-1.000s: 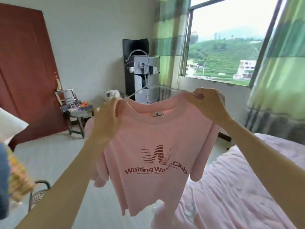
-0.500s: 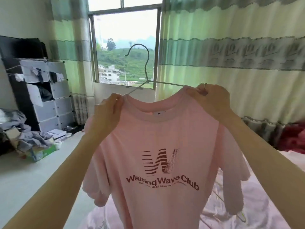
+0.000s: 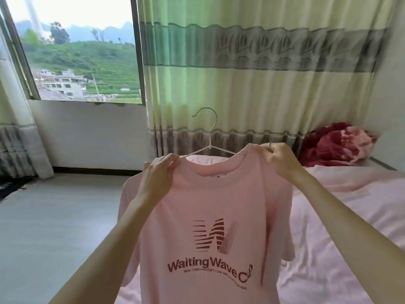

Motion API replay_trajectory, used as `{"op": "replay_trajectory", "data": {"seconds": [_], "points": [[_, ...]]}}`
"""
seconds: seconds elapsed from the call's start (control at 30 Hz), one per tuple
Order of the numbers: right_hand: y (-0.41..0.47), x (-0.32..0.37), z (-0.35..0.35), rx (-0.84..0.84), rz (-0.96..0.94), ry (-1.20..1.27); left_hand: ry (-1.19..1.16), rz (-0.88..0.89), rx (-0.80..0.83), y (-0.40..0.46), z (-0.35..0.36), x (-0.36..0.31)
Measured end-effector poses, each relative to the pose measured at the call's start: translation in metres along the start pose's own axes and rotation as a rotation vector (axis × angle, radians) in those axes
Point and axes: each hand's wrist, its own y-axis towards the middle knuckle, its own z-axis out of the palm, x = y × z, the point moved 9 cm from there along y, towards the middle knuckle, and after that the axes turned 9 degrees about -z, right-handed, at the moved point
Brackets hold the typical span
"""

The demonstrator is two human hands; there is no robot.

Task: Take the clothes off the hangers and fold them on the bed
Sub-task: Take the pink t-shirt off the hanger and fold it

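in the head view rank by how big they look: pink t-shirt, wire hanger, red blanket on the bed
1. pink t-shirt, though it is nearest the camera
2. red blanket
3. wire hanger, partly hidden inside the shirt

- The left hand [image 3: 157,174] and the right hand [image 3: 278,156] are pinching the shoulders of a pink T-shirt [image 3: 206,238].
- The shirt is hanging on a white wire hanger [image 3: 209,141] above the bed [image 3: 341,216].
- A red blanket [image 3: 335,143] is lying at the bed's far corner.
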Motion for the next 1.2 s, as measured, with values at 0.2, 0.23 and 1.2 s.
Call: {"op": "replay_trajectory", "data": {"seconds": [0.2,0.23,1.2], "points": [[0.013,-0.013,-0.001,-0.111,0.015,0.027,-0.052,0.112,0.033,0.021,0.044,-0.011],[0.012,-0.018,0.003,-0.113,0.022,0.040,-0.072,0.122,0.042,0.023,0.052,-0.012],[-0.034,-0.182,0.106,0.175,0.269,0.017,-0.167,-0.072,0.393,-0.024,0.220,0.027]]}}
